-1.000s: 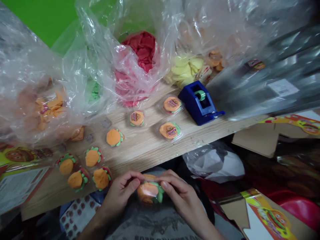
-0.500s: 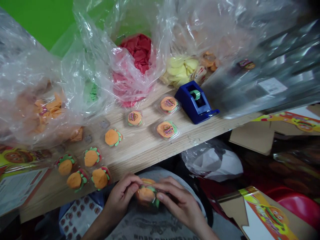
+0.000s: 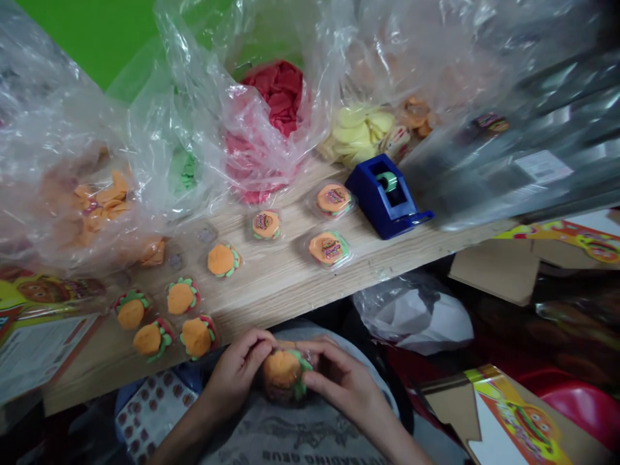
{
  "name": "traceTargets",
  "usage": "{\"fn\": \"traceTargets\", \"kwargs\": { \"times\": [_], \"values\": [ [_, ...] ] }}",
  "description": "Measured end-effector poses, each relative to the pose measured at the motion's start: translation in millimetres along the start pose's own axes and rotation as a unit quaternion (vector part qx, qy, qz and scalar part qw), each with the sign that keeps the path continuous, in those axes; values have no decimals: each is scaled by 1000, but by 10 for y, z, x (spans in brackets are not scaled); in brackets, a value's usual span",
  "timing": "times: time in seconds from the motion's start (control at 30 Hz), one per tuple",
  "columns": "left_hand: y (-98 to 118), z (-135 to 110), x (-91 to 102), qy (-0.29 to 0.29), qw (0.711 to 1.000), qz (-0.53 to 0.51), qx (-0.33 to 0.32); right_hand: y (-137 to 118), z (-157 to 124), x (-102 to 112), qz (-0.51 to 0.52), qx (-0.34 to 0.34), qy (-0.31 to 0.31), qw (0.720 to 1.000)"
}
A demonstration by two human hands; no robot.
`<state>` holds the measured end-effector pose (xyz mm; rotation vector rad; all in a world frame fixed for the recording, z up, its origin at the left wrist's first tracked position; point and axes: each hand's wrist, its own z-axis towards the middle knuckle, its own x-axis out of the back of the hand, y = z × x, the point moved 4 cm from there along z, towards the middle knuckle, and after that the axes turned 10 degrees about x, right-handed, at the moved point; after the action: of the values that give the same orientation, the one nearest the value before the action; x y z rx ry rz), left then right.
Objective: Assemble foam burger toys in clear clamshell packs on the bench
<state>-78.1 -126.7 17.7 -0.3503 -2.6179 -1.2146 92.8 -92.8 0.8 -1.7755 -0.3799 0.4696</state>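
Observation:
Over my lap, just off the table's front edge, a toy burger (image 3: 282, 369) in a clear plastic case is held between both hands. It has an orange bun and green lettuce frills. My left hand (image 3: 245, 365) pinches its left edge with thumb and forefinger. From the other side my right hand (image 3: 339, 374) grips it, thumb at the front and fingers behind. Nearest on the table is an orange toy burger (image 3: 197, 337), with several more to its left and behind. Three cased burgers with printed labels, one of them a labelled burger (image 3: 329, 248), sit farther right.
A blue tape dispenser (image 3: 387, 197) stands on the wooden table (image 3: 276, 284). Behind are plastic bags of red pieces (image 3: 278, 97), yellow pieces (image 3: 361, 132) and orange pieces (image 3: 104, 197). A sticker sheet (image 3: 157, 410) lies below left; a printed carton (image 3: 523, 413) is at lower right.
The view has shifted slightly, moving the table items a little right. Both hands still hold the cased burger, which now looks sharper and more upright.

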Motion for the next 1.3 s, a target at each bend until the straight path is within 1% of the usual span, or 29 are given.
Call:
{"fn": "traceTargets", "kwargs": {
  "times": [0.07,0.1,0.2,0.27,0.33,0.43,0.5,0.57,0.63,0.67,0.7,0.73,0.8,0.87,0.93,0.97,1.03,1.07,1.13,1.17,1.2,1.27,1.3],
  "values": [
    [34,10,34,-18,1000,20,-9,31,0,-10,54,-44,-4,998],
    [67,10,58,-27,999,36,-26,29,7,-14,62,-51,-9,997],
    [186,-4,118,-61,991,86,-83,-16,48,-18,38,-27,-30,998],
    [246,-19,123,-90,985,112,-100,-30,68,-26,23,-15,-48,998],
    [278,-35,111,-103,981,127,-107,-31,77,-33,13,-10,-64,998],
    [286,-54,90,-102,980,129,-112,-59,87,-50,-19,-2,-84,996],
    [279,-54,76,-106,980,125,-116,-125,115,-65,-46,12,-96,994],
    [266,-36,57,-116,979,122,-116,-206,164,-82,-69,21,-121,990],
    [233,0,28,-123,981,110,-100,-242,217,-86,-77,1,-146,986],
    [207,25,18,-114,985,97,-84,-231,238,-77,-66,-20,-148,987],
    [178,52,13,-97,990,79,-64,-202,254,-59,-42,-46,-139,988],
    [149,78,12,-77,995,55,-41,-158,261,-35,-11,-73,-117,990],
    [116,130,11,-58,998,-4,3,-55,255,23,54,-114,-50,991],
    [153,191,16,-79,995,-45,32,12,234,68,87,-125,13,988],
    [271,273,49,-106,993,-46,25,11,220,89,85,-109,50,989],
    [343,320,71,-117,993,-35,9,-7,220,87,80,-98,54,990],
    [463,403,88,-152,988,-8,-23,-43,223,61,75,-84,43,993],
    [490,430,73,-181,983,6,-31,-48,223,42,81,-83,31,993],
    [462,450,22,-227,973,33,-21,-25,212,5,98,-91,4,991],
    [415,447,2,-227,973,45,-11,-2,200,-7,103,-96,-7,990],
    [357,439,-5,-207,977,53,-2,24,185,-10,106,-99,-12,989],
    [226,399,8,-142,989,48,10,72,149,1,103,-103,-12,989],
    [161,367,13,-119,992,34,17,89,130,13,100,-103,-8,990]
  ]
}}
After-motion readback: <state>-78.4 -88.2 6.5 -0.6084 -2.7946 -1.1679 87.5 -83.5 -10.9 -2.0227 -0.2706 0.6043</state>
